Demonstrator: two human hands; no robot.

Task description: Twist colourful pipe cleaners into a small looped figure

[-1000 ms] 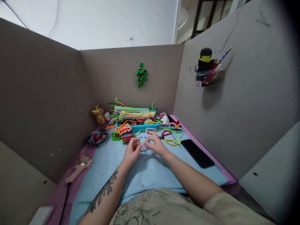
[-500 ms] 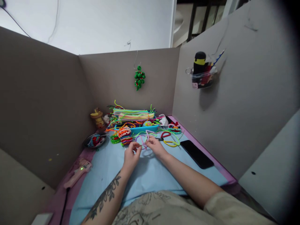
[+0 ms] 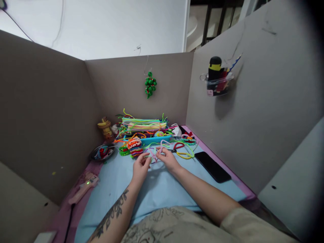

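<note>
Head view: our 2 hands work at a tangle of fuzzy stems in front of the blue tray.
The purple, pink and mint stems are on our side of the tray, between our hands. Our right hand pinches them between thumb and forefinger, a pink length looping up above it; our left hand is curled at their left edge, fingertips drawn close, though we cannot tell whether it grips. We see a phone right of the tray and nearer us, a dark bowl to its left, and a green ornament hanging above it.
</note>
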